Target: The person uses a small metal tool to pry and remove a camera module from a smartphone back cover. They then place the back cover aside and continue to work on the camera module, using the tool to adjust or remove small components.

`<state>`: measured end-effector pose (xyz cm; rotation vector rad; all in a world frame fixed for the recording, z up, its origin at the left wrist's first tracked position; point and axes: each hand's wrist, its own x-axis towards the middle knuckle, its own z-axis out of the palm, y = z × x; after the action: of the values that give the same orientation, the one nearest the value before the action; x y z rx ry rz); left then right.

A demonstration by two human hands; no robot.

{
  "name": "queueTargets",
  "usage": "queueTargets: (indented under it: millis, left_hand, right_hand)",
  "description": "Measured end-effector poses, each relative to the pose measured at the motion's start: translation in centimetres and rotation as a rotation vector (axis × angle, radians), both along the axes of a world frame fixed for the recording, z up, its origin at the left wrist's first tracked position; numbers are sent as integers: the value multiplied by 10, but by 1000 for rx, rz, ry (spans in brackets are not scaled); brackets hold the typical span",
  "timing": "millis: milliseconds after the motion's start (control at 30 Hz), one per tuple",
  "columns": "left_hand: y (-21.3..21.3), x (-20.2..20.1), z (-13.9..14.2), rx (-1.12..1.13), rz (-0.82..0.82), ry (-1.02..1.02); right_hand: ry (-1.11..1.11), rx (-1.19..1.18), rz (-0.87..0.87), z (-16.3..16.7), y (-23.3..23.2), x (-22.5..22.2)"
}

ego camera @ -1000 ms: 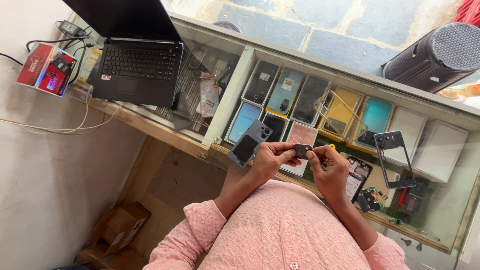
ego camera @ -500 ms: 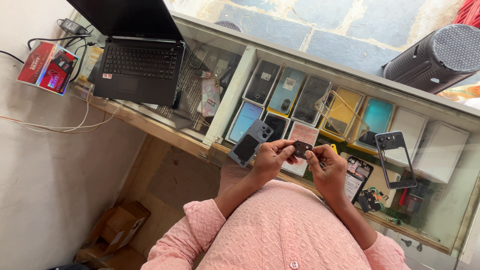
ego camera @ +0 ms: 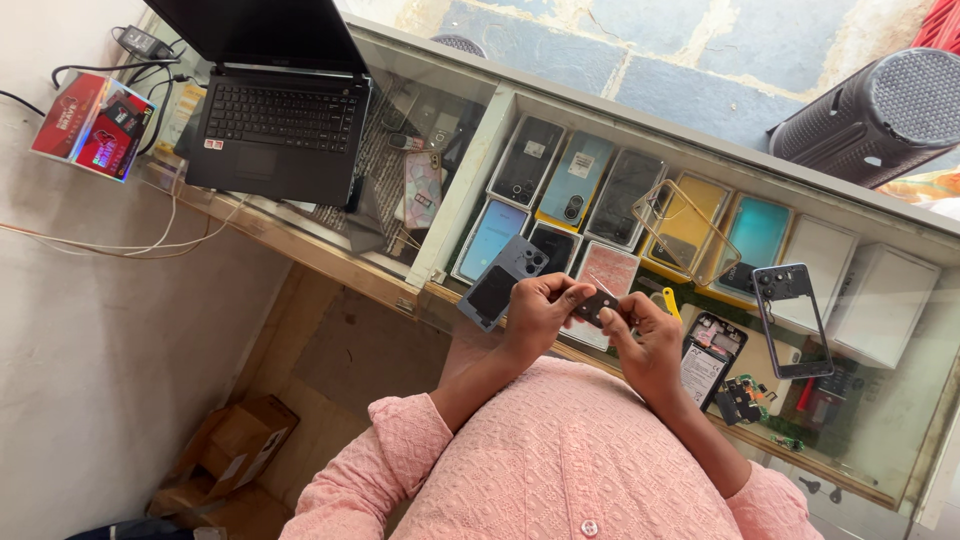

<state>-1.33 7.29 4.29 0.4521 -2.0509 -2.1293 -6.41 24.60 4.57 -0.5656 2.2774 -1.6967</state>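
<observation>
My left hand [ego camera: 540,312] and my right hand [ego camera: 645,335] meet above the near edge of a glass display counter [ego camera: 900,260]. Both pinch one small dark flat phone part [ego camera: 598,303] between fingertips and thumbs. Just left of my left hand a grey phone back cover [ego camera: 502,281] lies on the glass. To the right of my right hand lie an opened phone with its battery showing [ego camera: 712,359] and a dark phone frame [ego camera: 792,320]. A yellow tool tip [ego camera: 669,300] pokes out behind my right hand.
An open black laptop [ego camera: 275,125] sits at the counter's left end, with a red box [ego camera: 92,125] and cables beside it. Phone cases fill the display under the glass. A black mesh speaker [ego camera: 885,115] stands far right. A cardboard box [ego camera: 235,450] sits on the floor.
Both hands keep the small dark part between them, with only slight shifts of the fingers. Nothing else on the counter has moved.
</observation>
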Motion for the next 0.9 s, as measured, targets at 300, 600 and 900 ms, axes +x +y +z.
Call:
queueTargets:
  millis: [300,600,900]
  left_hand:
    - [-4,2,-2,146,-110,-69]
    - [-6,5,-8,202,-147,-34]
    - [0,6,9,1,-58,-22]
  right_hand:
    - [-35,-82,-77,2,3,1]
    - [92,20,-71,10,1,0]
    - [84,-32,-31,7,-4,1]
